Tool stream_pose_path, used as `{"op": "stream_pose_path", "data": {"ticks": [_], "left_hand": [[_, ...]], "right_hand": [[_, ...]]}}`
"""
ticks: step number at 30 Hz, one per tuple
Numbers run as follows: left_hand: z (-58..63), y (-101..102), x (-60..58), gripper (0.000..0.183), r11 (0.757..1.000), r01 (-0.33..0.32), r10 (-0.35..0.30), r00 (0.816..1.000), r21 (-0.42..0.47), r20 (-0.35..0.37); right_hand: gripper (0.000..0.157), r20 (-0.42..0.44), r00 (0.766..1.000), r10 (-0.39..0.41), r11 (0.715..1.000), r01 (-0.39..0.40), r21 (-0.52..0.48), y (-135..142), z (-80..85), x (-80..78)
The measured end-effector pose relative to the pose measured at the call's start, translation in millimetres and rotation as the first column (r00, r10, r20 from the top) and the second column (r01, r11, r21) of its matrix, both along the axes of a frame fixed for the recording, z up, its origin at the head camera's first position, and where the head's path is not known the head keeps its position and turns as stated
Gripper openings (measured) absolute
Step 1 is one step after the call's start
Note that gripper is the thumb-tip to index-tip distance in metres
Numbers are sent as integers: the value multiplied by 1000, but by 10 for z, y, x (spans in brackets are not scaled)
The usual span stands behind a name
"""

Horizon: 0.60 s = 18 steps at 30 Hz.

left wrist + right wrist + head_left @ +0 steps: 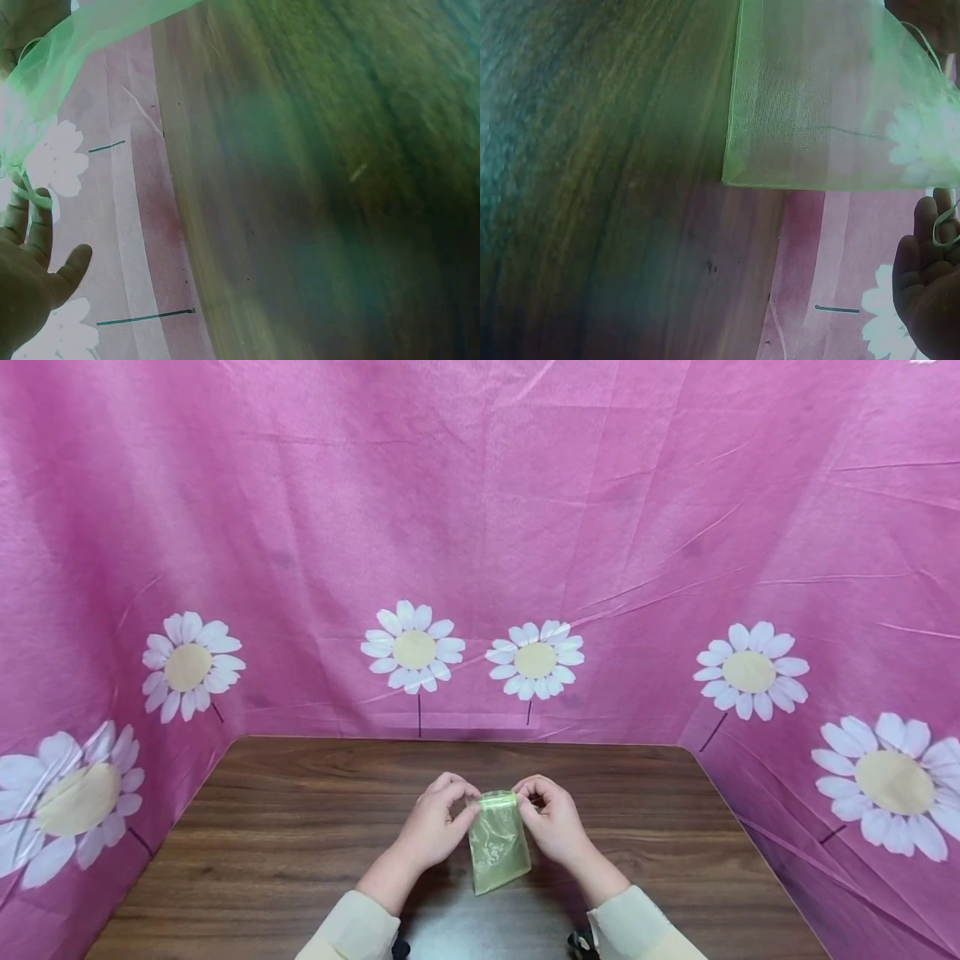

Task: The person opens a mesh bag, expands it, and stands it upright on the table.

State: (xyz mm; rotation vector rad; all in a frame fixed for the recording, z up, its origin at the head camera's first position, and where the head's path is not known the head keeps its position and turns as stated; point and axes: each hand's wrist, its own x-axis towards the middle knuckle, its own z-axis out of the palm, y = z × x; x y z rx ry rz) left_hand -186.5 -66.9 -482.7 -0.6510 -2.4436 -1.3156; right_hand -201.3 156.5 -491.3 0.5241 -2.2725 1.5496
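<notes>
A small light-green organza drawstring bag [498, 843] hangs above the table, see-through and flat-looking. My left hand [438, 818] pinches its top left corner between thumb and fingers. The top right corner is pinched by my right hand [553, 820]. In the left wrist view, a thin ribbon loop lies by the fingers of a hand [34, 262], with the sheer bag [56, 56] above. The right wrist view shows the bag's bottom seam and mesh [802, 97], and a ribbon loop beside a hand [930, 277]. Whether anything lies inside cannot be made out.
The dark wood-grain table [300, 810] spreads under both hands. A pink cloth [480, 527] printed with white daisies hangs behind the table and along both sides. Two small dark objects [582, 943] show near the sleeves at the bottom edge.
</notes>
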Motion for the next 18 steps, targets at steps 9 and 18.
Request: {"op": "stream_pose_path", "data": {"ticks": [9,18], "left_hand": [[1,1,-18,12,993,-57,58,998,-102,2],[16,-4,-25,11,992,-62,59,998,-109,-35]], "right_hand": [[17,-8,995,98,994,-99,-41,80,67,23],[37,-95,942,321,936,-300,181,194,163,-30]]}}
